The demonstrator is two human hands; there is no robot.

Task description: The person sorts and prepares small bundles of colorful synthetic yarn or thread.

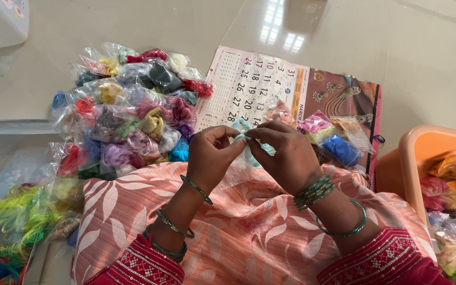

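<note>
My left hand [213, 158] and my right hand [283, 155] meet above my lap, fingertips pinched together on a small light-blue thread bundle [244, 138]. Green bangles ring both wrists. My lap is covered by peach leaf-print cloth [249, 232]. Just beyond my hands lies a wall calendar [270, 84] flat on the floor, with a few small clear packets of pink, yellow and blue thread [333, 138] resting on it.
A heap of clear packets with coloured thread [130, 111] sits at the left. Loose green and red thread [6, 221] lies at the lower left. An orange plastic tub [415, 158] holding more packets stands at the right. The floor is glossy beige tile.
</note>
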